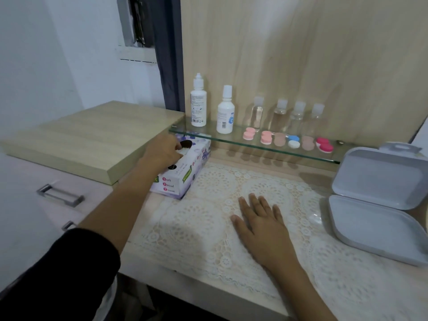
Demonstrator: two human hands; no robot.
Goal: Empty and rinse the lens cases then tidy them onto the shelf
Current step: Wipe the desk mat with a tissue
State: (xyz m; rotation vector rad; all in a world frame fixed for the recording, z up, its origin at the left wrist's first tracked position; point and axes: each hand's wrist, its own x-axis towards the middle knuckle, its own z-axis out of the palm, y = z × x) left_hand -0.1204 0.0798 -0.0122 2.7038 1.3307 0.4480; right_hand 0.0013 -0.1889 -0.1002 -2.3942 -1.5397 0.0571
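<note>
Head view. A glass shelf (231,141) is fixed to the wood-grain back panel, above a desk covered by a lace mat (208,228). At the rear of the shelf stand two white solution bottles (198,100) and four small clear bottles (280,114). In front of them lie six lens cases (293,141) in a row along the shelf: two pink, one tan, one blue and white, one tan, one red. Each case lies flat with its long axis crossing the shelf, one cup toward the wall and one toward the front edge. An open grey box (379,200) sits at the right. The left hand (165,152), fingers curled, pinches white tissue (186,151) at the opening of a tissue box (183,179). The right hand (261,218) lies flat on the mat, fingers spread.
</note>
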